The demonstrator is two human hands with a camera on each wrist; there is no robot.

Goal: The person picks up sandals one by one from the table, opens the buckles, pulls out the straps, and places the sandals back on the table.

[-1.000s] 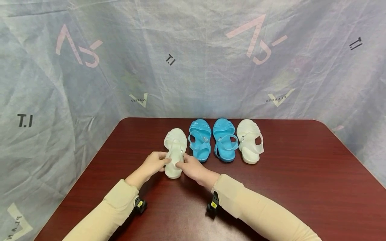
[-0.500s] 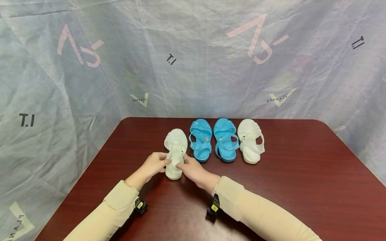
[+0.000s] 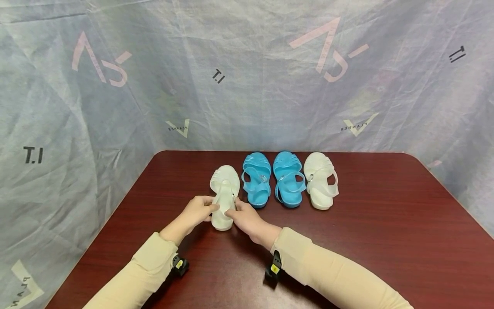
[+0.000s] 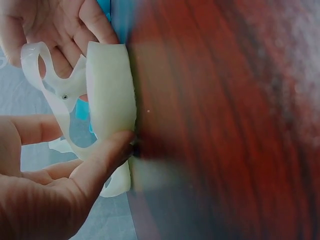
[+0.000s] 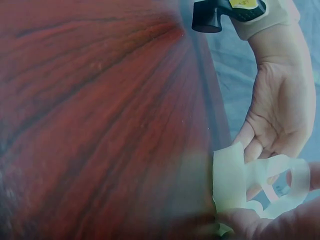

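Note:
A white sandal [image 3: 222, 221] points away from me at the left end of a row, sole down on or just above the table. My left hand [image 3: 197, 210] grips its left side near the heel, and my right hand [image 3: 248, 218] grips the right side, both thumbs toward the middle. In the left wrist view the pale heel [image 4: 111, 90] stands between the two hands, its loose strap [image 4: 34, 62] looping out. Seen from the right wrist, the same heel [image 5: 229, 177] sits close to the tabletop; some fingertips are hidden behind it.
Right of the held sandal stand two blue sandals, one nearer [image 3: 257, 199] and one further right [image 3: 291, 201]. Another white sandal [image 3: 321, 201] ends the row. All lie on a dark red wooden table [image 3: 386, 223], with a printed grey cloth [image 3: 247, 103] hanging behind.
The held sandal has shifted very slightly toward me, with both hands keeping their grip. The other sandals stay where they were.

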